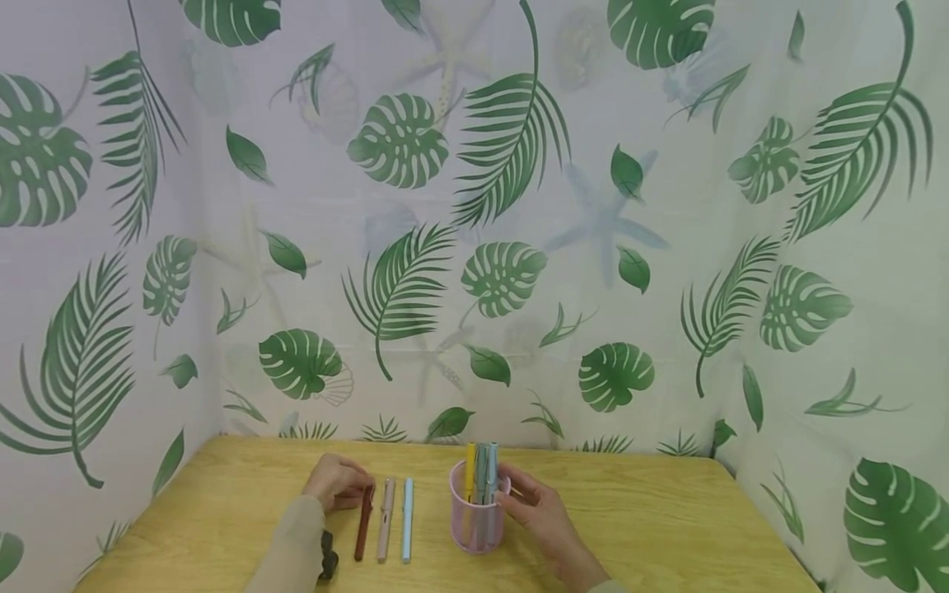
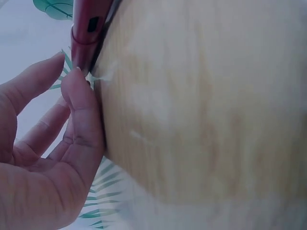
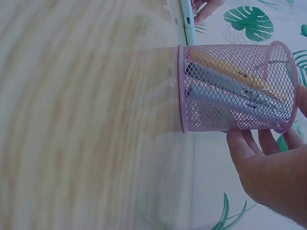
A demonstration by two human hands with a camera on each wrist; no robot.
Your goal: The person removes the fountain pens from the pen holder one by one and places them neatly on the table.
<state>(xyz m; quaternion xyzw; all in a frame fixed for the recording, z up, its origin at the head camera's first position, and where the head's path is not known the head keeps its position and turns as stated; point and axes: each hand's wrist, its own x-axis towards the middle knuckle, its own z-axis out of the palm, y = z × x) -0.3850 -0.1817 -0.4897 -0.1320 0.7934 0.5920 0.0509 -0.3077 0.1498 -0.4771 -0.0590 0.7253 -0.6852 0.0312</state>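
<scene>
On the wooden table, a dark red pen (image 1: 364, 523), a dusty pink pen (image 1: 385, 520) and a light blue pen (image 1: 407, 520) lie side by side. My left hand (image 1: 338, 481) is at the far end of the dark red pen, its fingertips right against that end in the left wrist view, thumb slightly apart. To the right stands a pink mesh pen holder (image 1: 475, 535), upright. Inside it are a yellow pen (image 1: 470, 471), a grey-green pen (image 1: 481, 473) and a pale blue pen (image 1: 493, 473). My right hand (image 1: 544, 515) holds the holder's right side, thumb near the rim.
The wooden table (image 1: 652, 519) meets a leaf-patterned curtain (image 1: 519, 371) at its back edge, and more of the curtain flanks both sides. A small black object (image 1: 328, 556) shows beside my left sleeve.
</scene>
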